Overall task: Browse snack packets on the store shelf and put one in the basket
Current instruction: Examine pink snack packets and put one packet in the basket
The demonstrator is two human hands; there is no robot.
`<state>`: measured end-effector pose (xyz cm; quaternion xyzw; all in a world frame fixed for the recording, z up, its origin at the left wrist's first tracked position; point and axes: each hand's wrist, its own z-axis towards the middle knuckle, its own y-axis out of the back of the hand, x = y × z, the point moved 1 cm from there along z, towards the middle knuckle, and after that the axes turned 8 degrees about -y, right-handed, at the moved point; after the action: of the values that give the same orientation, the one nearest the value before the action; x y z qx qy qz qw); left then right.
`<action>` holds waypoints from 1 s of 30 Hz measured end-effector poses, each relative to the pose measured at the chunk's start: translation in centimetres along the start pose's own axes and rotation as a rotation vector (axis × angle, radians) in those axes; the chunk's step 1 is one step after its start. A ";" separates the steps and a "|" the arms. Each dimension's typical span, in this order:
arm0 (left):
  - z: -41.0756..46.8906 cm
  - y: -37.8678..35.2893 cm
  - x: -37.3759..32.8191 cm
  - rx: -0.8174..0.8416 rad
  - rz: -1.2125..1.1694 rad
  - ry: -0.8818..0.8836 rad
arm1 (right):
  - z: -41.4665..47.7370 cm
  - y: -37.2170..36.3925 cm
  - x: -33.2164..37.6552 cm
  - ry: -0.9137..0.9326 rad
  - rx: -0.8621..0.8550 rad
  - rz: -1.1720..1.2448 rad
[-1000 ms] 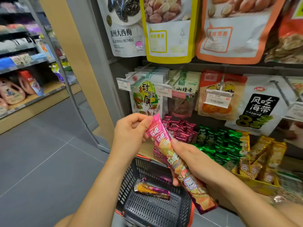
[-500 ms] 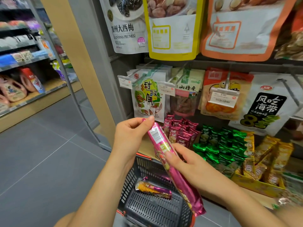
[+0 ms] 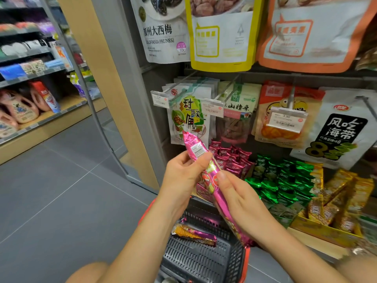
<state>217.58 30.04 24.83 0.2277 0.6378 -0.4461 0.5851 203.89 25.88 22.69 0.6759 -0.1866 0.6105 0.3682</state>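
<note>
Two hands hold one long pink packet (image 3: 211,172) at the centre of the frame — the left hand (image 3: 183,176) pinches its upper end, the right hand (image 3: 242,203) grips its lower half. A second ago the printed front faced up; now the barcode side shows. Still browsing, I'd say — it hangs above the basket (image 3: 234,262) at lower centre, where an orange packet (image 3: 193,234) already lies.
</note>
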 end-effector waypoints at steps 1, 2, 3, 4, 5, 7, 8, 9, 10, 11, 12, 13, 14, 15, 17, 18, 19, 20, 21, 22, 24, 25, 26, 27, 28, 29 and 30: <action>-0.1 -0.1 0.1 0.003 -0.007 0.010 | 0.0 0.0 0.0 -0.008 0.014 0.022; -0.1 -0.1 0.1 0.005 -0.003 0.018 | 0.0 0.1 0.0 -0.021 0.036 0.040; -0.2 0.0 0.0 0.005 0.012 0.018 | 0.0 0.2 0.0 -0.038 0.060 0.048; -0.2 0.1 -0.1 0.000 0.032 0.010 | 0.1 0.4 0.0 -0.056 0.081 0.047; -0.2 0.2 -0.2 -0.012 0.049 -0.009 | 0.2 0.5 0.1 -0.072 0.102 0.040; -0.1 0.5 -0.5 -0.058 0.077 -0.050 | 0.5 0.8 0.2 -0.095 0.159 0.007; 0.0 0.8 -0.8 -0.092 0.086 -0.060 | 0.6 0.9 0.2 -0.111 0.198 -0.010; 0.2 1.0 -1.0 -0.125 0.085 -0.062 | 0.6 1.0 0.2 -0.127 0.238 -0.016; 0.4 1.2 -1.1 -0.150 0.074 -0.060 | 0.5 1.0 0.2 -0.138 0.273 -0.008; 0.4 1.4 -1.2 -0.161 0.056 -0.056 | 0.5 1.0 0.2 -0.141 0.296 0.003; 0.4 1.5 -1.2 -0.157 0.037 -0.054 | 0.4 0.9 0.1 -0.132 0.302 0.006; 0.4 1.5 -1.1 -0.140 0.022 -0.053 | 0.4 0.9 0.0 -0.117 0.286 -0.003; 0.4 1.5 -1.0 -0.118 0.011 -0.054 | 0.4 1.0 -0.1 -0.102 0.254 -0.014; 0.4 1.5 -0.8 -0.095 0.012 -0.054 | 0.4 0.9 -0.1 -0.090 0.222 -0.015; 0.2 1.2 -0.4 -0.040 0.049 -0.027 | 0.4 0.9 -0.2 -0.092 0.178 0.047; 0.0 0.9 -0.1 0.001 0.076 0.000 | 0.5 0.9 -0.2 -0.098 0.154 0.086; -0.2 0.7 0.2 0.048 0.109 0.028 | 0.5 0.8 -0.2 -0.103 0.126 0.107; -0.5 0.4 0.5 0.091 0.155 0.045 | 0.5 0.9 -0.2 -0.110 0.106 0.107; -0.6 0.3 0.7 0.121 0.211 0.047 | 0.6 0.9 -0.2 -0.131 0.101 0.089; -0.7 0.3 0.8 0.143 0.269 0.035 | 0.7 1.0 -0.3 -0.169 0.119 0.070; -0.6 0.7 0.6 0.196 0.386 0.001 | 1.0 1.4 -0.1 -0.251 0.160 0.055; -0.6 0.9 0.5 0.251 0.435 -0.002 | 1.2 1.8 0.2 -0.270 0.136 0.066; -0.7 1.0 0.5 0.322 0.467 0.014 | 1.4 2.3 0.5 -0.272 0.087 0.107; -1.0 0.9 0.8 0.394 0.488 0.047 | 1.6 2.8 0.8 -0.267 0.044 0.175; -1.4 0.7 1.0 0.453 0.510 0.085 | 1.7 3.2 1.1 -0.258 0.027 0.258; -1.8 0.5 1.3 0.493 0.533 0.115 | 1.7 3.4 1.3 -0.248 0.024 0.333; -2.0 0.2 1.5 0.512 0.546 0.129 | 1.6 3.5 1.5 -0.235 0.010 0.382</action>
<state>216.37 31.45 23.20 0.5555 0.4570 -0.4034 0.5655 202.81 22.67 25.12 0.6967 -0.3498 0.5870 0.2182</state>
